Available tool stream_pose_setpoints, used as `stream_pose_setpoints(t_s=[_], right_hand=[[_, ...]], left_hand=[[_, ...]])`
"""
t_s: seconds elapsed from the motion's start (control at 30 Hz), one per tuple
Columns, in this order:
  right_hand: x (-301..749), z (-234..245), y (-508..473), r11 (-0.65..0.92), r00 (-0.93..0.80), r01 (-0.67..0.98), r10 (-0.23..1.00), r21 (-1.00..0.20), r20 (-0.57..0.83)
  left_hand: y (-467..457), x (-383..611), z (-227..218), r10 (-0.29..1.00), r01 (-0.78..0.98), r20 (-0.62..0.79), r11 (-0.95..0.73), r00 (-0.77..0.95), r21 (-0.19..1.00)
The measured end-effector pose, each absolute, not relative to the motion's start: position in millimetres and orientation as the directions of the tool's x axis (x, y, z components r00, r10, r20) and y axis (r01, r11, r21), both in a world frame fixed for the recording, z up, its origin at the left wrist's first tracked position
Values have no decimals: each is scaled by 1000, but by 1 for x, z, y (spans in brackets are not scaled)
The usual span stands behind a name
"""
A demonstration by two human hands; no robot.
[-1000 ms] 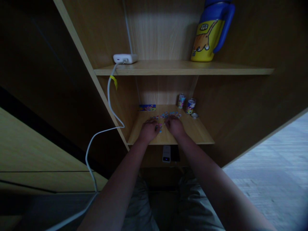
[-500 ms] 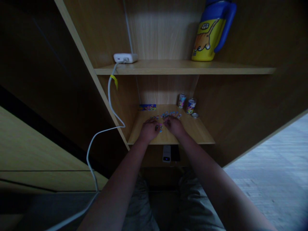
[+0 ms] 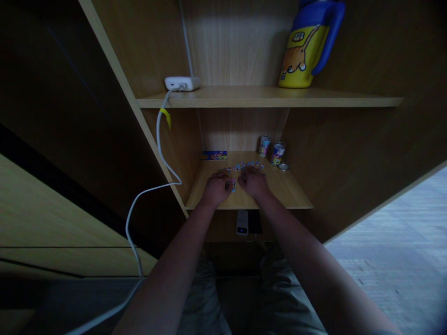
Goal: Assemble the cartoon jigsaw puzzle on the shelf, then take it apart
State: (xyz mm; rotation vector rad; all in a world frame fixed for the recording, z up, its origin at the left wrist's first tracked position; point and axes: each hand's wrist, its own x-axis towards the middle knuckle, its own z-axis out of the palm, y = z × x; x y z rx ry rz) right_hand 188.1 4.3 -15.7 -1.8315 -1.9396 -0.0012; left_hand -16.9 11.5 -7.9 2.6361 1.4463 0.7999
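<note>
On the lower shelf board [image 3: 279, 193] my left hand [image 3: 216, 188] rests with its fingers curled and the thumb side against a few small joined pieces [image 3: 233, 185], which look like jigsaw pieces, pink and blue. My right hand [image 3: 254, 183] is closed just right of them, its fingertips pinched together. Whatever its fingers hold is too small and dark to make out. Behind it lies a pile of loose colourful pieces [image 3: 248, 164]. A smaller group of pieces [image 3: 225, 170] shows beyond the left fingers, partly hidden.
A printed picture strip [image 3: 214, 156] leans at the back left. Two small printed cans [image 3: 264, 146] [image 3: 277, 154] and a round metal lid [image 3: 283, 167] stand right. Above, the upper shelf [image 3: 237, 97] holds a white charger [image 3: 182, 83] with a hanging cable [image 3: 128, 218] and a yellow-blue mug [image 3: 302, 51].
My right hand has shifted slightly, its fingers more curled and its back turned further up. My left hand stays by the joined pieces.
</note>
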Motion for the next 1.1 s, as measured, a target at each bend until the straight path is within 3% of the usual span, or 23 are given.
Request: stream_pose_setpoints(t_s=[0.23, 0.8, 1.1], right_hand=[[184, -12, 0, 1, 77, 966, 952, -258, 295], [199, -27, 20, 434, -173, 781, 842, -450, 511], [198, -23, 15, 369, -113, 829, 848, -422, 518]], left_hand=[[11, -16, -7, 801, 785, 421, -559, 426, 267], [7, -15, -1, 797, 790, 420, -561, 434, 248], [7, -15, 0, 806, 795, 406, -552, 431, 250]])
